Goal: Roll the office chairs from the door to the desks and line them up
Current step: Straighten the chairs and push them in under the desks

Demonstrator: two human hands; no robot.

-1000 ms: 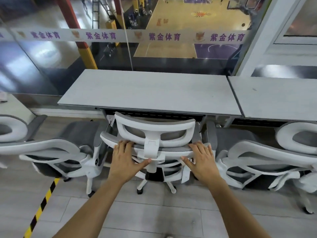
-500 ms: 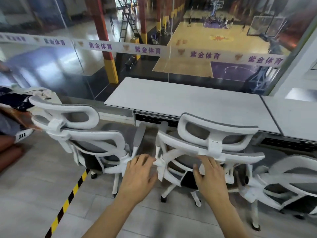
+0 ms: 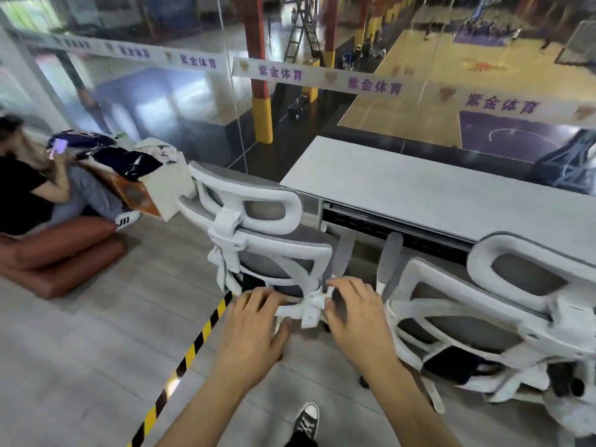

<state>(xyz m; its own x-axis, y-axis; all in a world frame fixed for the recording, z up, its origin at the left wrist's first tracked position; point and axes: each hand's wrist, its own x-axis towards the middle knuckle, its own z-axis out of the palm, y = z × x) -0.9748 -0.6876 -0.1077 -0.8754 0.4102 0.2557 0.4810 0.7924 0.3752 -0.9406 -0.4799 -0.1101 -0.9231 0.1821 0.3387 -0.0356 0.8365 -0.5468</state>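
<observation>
Both hands are laid on the back frame of the left chair (image 3: 258, 240), at the end of the worktop (image 3: 419, 195).

The chair's white lower back frame is touched by the left hand (image 3: 254, 327) and the right hand (image 3: 358, 317) — the left fingers (image 3: 258, 296) are lightly curled over the frame, the right fingers (image 3: 346, 288) spread and bent above its bracket; a firm grip cannot be told through the blur. The chair is turned toward the worktop's left corner, its armrest near the edge. A second chair (image 3: 503, 311) is seen just beside it on the right, tucked against the worktop. A striped floor tape (image 3: 190, 350) is seen below the left hand, and a shoe (image 3: 306, 421) at the bottom — farther left, a seated person (image 3: 29, 188) by a box (image 3: 164, 185).
</observation>
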